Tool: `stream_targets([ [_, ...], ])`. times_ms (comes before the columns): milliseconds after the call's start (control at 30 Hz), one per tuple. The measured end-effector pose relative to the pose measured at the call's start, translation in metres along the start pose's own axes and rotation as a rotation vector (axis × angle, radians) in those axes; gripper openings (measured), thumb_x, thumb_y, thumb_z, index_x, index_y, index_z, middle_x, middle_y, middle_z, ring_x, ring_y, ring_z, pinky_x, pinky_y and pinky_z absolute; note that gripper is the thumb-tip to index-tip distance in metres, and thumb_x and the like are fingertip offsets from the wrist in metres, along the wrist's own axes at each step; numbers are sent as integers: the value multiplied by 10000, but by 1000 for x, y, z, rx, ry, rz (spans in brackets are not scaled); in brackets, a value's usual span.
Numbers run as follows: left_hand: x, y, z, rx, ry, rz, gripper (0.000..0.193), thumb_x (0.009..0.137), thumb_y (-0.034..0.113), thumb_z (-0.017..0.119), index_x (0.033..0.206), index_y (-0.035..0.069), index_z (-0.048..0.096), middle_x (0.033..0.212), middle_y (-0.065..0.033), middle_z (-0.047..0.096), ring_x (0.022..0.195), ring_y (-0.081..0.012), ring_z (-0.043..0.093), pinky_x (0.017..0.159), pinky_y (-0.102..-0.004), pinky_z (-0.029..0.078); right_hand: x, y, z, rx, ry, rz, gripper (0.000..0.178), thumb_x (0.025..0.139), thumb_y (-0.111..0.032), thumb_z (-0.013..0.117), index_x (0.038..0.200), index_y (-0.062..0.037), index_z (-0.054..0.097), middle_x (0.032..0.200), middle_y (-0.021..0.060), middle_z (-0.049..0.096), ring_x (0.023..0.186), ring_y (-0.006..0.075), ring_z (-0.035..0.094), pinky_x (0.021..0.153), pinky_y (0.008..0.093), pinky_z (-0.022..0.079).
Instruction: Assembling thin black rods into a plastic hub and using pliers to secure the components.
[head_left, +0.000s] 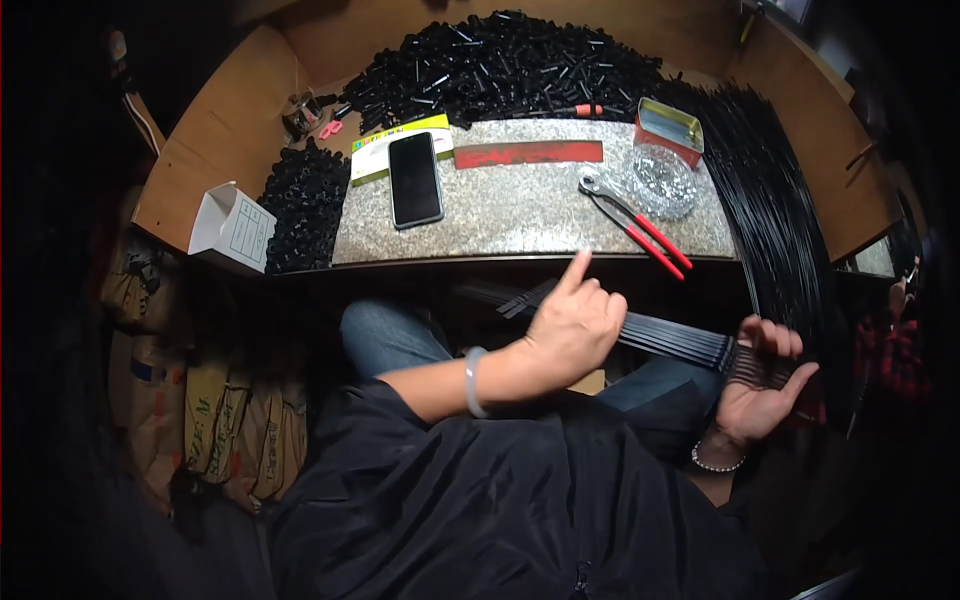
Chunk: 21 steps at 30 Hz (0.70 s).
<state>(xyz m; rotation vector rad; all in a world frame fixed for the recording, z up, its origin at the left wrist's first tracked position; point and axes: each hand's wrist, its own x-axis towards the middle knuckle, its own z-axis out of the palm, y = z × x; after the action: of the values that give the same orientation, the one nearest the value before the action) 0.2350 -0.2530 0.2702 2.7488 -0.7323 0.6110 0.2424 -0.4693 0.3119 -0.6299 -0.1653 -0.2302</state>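
Observation:
A flat row of several thin black rods [680,340] stretches between my hands, just below the bench's front edge. My left hand [578,325] is closed around the row near its middle, index finger pointing up and the other fingers curled. Left of that hand, the far ends of the rods fan out against the dark. My right hand [758,385] has its palm turned up, with thumb and fingers apart. The rods' right ends lie across that palm, slightly blurred; the fingers do not close on them.
On the speckled board [480,220] lie a phone [415,180], a red strip [528,153], red-handled pliers [640,230] and a clear coiled bundle [660,182]. Black parts [500,70] are heaped behind. Long black rods [770,180] fill the right side. A white box [233,230] stands left.

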Motion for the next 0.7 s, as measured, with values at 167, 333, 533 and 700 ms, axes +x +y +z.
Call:
stream_targets([
  [167,17,-37,-99,464,-206,250,96,726,79,483,631,64,472,456,-70,464,415,-233,523,1037,-466,330,-49,15,8,-728,-982,217,525,691,-69,768,1139,56,524,1082,193,611,1038,262,572,905,371,445],
  [333,50,-21,-139,401,-726,334,279,827,249,553,936,-2,606,765,-114,639,764,-256,641,1011,-408,372,-1,90,70,-1387,-858,-330,258,738,-72,628,981,-8,571,746,186,600,714,364,592,617,423,468],
  [533,37,-22,-117,167,-195,364,486,857,314,553,1143,-56,422,1026,-192,540,983,-311,541,1010,-436,354,10,143,18,-240,-684,409,56,817,-43,647,797,10,646,663,42,632,563,103,600,536,235,509],
  [700,39,-37,-108,-19,300,367,699,882,367,553,1315,-102,268,1243,-257,457,1165,-357,457,1009,-459,339,-4,154,-33,-548,-709,512,109,849,-85,636,825,17,666,665,65,641,583,115,617,541,235,515],
])
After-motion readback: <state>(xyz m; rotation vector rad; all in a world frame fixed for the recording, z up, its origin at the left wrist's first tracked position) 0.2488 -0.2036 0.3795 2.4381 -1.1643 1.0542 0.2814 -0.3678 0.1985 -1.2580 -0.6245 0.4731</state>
